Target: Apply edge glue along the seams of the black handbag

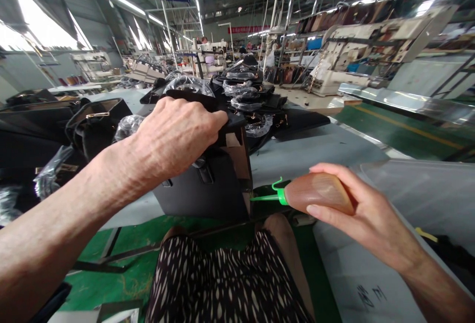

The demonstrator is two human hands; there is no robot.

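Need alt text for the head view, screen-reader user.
A person's right hand holds a brown bottle, its green nozzle at the side edge of a black bag; the left hand is clenched over the bag's top. Nearby, more black bags, some with clear plastic wrapping, crowd a grey table in a workshop.

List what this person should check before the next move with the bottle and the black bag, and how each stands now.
1. Bottle in hand: ok. The right hand grips the brown bottle near its rear end.
2. Nozzle uncovered: ok. The green nozzle has its tip bare, with the green hook standing apart above it.
3. Nozzle direction: ok. It points at the side edge of the black bag.
4. Tip touching the bag: cannot tell; too small to judge.
5. Left hand gripping firmly: cannot tell. It is at the bag's top, but its fingertips are hidden.
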